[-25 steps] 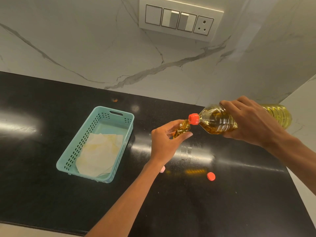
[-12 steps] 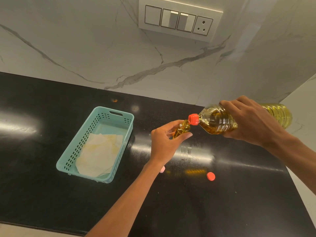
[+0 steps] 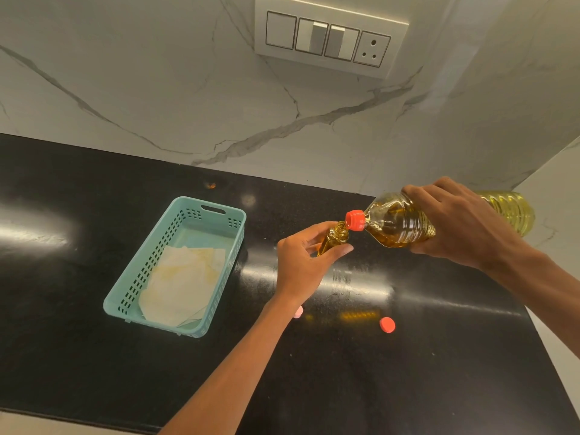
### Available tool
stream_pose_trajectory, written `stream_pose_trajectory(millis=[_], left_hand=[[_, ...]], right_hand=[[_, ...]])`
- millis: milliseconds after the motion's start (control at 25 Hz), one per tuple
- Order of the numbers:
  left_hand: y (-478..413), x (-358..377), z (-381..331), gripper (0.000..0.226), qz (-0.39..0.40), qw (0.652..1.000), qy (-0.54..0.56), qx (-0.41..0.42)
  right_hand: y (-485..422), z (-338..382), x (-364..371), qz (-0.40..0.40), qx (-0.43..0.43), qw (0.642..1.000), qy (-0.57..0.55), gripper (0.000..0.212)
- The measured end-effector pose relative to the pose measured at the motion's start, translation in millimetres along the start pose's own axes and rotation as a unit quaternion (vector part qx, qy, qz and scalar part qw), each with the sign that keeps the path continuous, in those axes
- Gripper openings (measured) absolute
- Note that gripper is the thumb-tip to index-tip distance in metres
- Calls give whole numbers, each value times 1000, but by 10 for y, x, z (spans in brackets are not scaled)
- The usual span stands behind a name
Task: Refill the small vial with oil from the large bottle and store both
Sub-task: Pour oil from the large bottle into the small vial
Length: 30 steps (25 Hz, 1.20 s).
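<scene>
My left hand grips the small clear vial upright above the black counter; golden oil shows inside it. My right hand grips the large ribbed oil bottle, which lies almost level, its red-orange neck ring at the vial's open mouth. The bottle's base points right. A red-orange cap lies on the counter below the bottle. A pink cap peeks out beside my left wrist.
A teal perforated basket holding oil-stained white paper sits on the black counter to the left. A marble wall with a switch panel stands behind. A side wall closes the right.
Both hands hold nearly the same pose. The bottle's neck sits a touch closer over the vial's mouth.
</scene>
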<state>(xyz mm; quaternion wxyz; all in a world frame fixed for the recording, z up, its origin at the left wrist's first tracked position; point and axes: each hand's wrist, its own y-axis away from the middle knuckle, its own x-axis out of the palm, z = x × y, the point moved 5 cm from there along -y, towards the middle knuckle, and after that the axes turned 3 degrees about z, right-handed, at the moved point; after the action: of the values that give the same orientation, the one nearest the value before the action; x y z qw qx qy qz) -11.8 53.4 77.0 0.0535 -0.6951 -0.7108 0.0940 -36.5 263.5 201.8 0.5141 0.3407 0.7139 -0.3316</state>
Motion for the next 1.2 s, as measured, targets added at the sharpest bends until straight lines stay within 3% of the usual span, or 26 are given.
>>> stream_pose_trajectory(millis=[1200], left_hand=[[33, 16, -20, 39, 12, 1000, -5, -3]], right_hand=[[54, -19, 42, -2, 0, 1000, -8, 100]])
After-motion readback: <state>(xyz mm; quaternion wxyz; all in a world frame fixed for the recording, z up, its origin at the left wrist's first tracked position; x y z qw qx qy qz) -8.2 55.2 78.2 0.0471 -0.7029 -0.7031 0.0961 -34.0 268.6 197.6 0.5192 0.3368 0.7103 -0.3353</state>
